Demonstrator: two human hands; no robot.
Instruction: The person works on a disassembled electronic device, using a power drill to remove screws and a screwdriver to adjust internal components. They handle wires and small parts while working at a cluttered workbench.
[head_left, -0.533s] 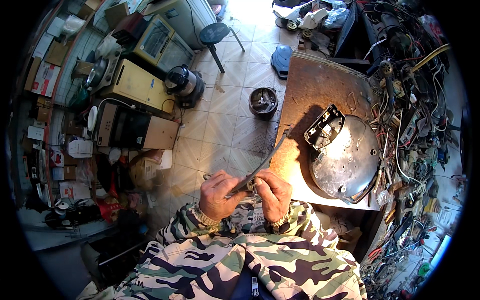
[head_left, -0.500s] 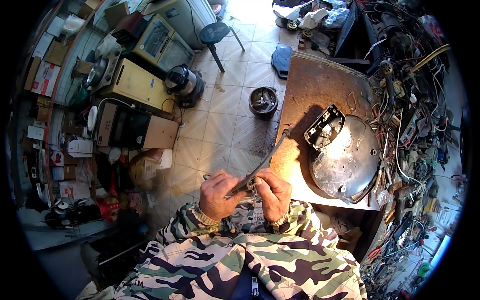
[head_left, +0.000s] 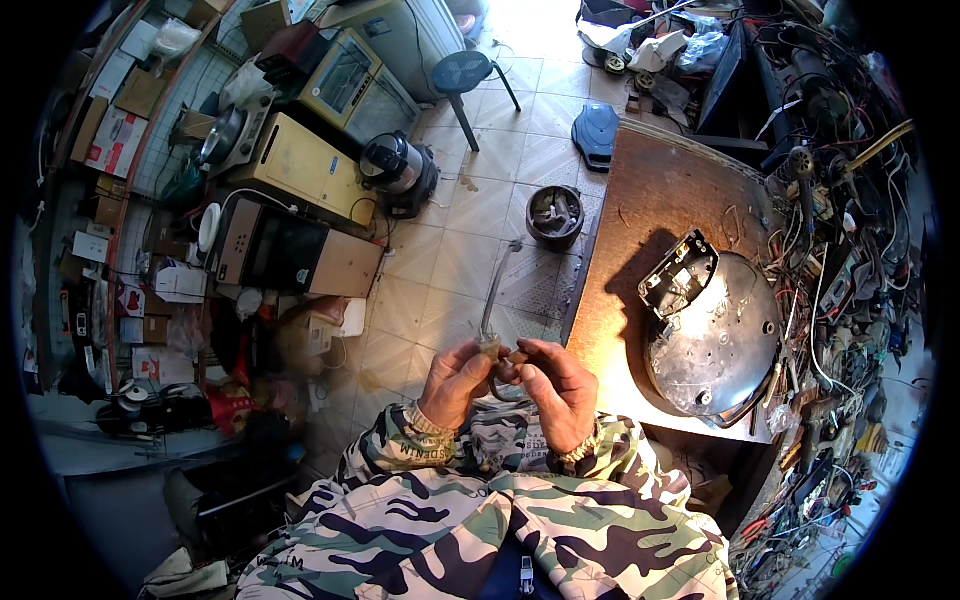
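The grey cord [head_left: 493, 288] is held up in the air, off the left edge of the table [head_left: 690, 170], with the tiled floor behind it. Its long axis runs away from the body, from the fingers toward the far side, the free end curving a little to the right. From the fingertips, then, most of its length lies straight ahead, and its near end is among the fingers.

The left hand [head_left: 452, 385] is nearer to it: thumb and forefinger close together, pinching the cord where it enters the grip. The right hand [head_left: 565, 400] sits just beside, between the cord and the table's near left corner. Its thumb and forefinger meet around a small brown piece [head_left: 509, 374] between the two hands; whether this joins the cord is too small to tell. The remaining fingers of both hands are curled and partly hidden.

Farther out, a bucket [head_left: 555, 215] stands on the floor off the table's left edge. On the table, toward its near right corner, lies a round metal plate [head_left: 715, 340], with an open black housing [head_left: 680, 275] at its far left rim. A blue flat object [head_left: 596, 135] lies on the floor by the far left corner.
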